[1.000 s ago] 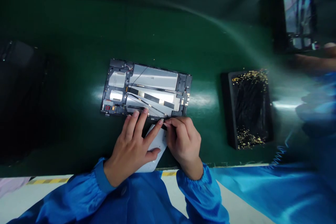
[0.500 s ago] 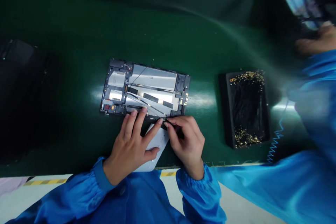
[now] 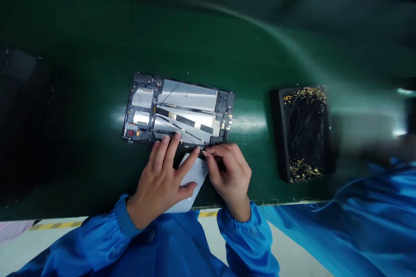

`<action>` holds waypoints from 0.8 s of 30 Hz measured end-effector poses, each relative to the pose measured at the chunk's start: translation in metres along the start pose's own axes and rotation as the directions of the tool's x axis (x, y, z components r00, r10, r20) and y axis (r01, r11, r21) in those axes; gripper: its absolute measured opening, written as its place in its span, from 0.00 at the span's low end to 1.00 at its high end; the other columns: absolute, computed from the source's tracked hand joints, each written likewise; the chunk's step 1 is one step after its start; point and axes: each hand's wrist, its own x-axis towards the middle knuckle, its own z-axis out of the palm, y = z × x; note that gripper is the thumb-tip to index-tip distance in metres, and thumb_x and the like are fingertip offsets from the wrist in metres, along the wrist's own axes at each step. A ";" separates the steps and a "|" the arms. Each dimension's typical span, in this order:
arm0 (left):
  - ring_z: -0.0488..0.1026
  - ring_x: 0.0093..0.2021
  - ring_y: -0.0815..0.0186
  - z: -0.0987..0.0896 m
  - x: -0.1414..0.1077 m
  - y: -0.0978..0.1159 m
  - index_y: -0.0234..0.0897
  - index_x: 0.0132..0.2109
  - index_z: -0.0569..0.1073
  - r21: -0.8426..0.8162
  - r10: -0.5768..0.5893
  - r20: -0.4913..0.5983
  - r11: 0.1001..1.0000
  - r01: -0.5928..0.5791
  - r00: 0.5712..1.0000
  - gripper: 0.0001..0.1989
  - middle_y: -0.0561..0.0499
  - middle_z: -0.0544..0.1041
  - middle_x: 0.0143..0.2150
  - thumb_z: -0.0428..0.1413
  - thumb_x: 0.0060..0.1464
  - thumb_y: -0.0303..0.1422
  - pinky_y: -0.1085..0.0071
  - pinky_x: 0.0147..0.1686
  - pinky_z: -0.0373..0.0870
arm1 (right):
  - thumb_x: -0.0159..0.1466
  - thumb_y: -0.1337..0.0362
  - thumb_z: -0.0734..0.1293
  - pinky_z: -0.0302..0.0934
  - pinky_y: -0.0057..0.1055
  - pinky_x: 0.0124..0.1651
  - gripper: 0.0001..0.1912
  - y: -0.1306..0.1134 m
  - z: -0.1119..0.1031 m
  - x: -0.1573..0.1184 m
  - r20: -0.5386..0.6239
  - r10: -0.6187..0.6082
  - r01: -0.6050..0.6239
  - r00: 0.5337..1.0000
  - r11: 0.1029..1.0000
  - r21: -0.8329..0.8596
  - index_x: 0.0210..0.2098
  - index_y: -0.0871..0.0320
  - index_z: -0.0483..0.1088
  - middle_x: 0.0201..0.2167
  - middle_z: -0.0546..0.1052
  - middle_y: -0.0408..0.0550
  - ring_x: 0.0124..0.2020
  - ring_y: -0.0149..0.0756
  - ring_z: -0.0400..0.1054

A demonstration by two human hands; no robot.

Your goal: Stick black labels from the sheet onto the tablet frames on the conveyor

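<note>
An opened tablet (image 3: 190, 91) lies on the green table, its inside facing up with silver panels, black strips and thin cables showing. My left hand (image 3: 164, 177) is spread open, its fingertips resting on the tablet's near edge. At that same edge, close to the near right corner, my right hand (image 3: 230, 171) pinches with thumb and index finger; whatever is between them is too small to make out. Under my left hand's thumb and index finger, partly covered, lies a white sheet (image 3: 198, 177) with small dark specks, reaching over the table edge.
To the right stands a black tray (image 3: 284, 138) with many small gold-coloured pieces along its far and near ends. Dark, glossy flat things (image 3: 22, 125) lie at the left. A co-worker's blue sleeve (image 3: 383, 212) is at the lower right, by the table's near edge.
The co-worker at the right has pulled the arm back, and the device that hand held is out of view. My hands and the tablet stay almost as they were.
</note>
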 end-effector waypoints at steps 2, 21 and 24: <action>0.65 0.79 0.40 0.001 0.000 0.000 0.50 0.81 0.58 0.002 -0.001 -0.008 1.000 0.001 1.000 0.42 0.40 0.65 0.81 0.62 0.67 0.51 0.44 0.76 0.63 | 0.73 0.74 0.72 0.72 0.31 0.34 0.09 -0.002 0.000 0.000 -0.002 0.035 -0.034 0.999 0.999 0.013 0.44 0.52 0.75 0.37 0.81 0.44 0.34 0.34 0.77; 0.61 0.80 0.41 0.005 0.000 -0.003 0.46 0.82 0.59 0.007 0.033 -0.063 0.999 -0.033 0.997 0.47 0.37 0.64 0.81 0.66 0.63 0.51 0.45 0.78 0.58 | 0.70 0.72 0.74 0.73 0.32 0.31 0.08 0.003 -0.009 -0.003 -0.050 0.081 -0.077 0.995 0.994 0.082 0.44 0.52 0.81 0.35 0.82 0.44 0.29 0.33 0.74; 0.62 0.80 0.39 0.006 0.000 -0.004 0.48 0.82 0.57 0.011 0.043 -0.054 0.999 -0.042 0.998 0.50 0.37 0.63 0.82 0.68 0.61 0.52 0.45 0.78 0.58 | 0.70 0.74 0.73 0.76 0.32 0.35 0.14 0.005 -0.007 -0.008 -0.039 -0.023 0.024 0.999 0.999 0.030 0.51 0.51 0.84 0.38 0.83 0.46 0.33 0.35 0.78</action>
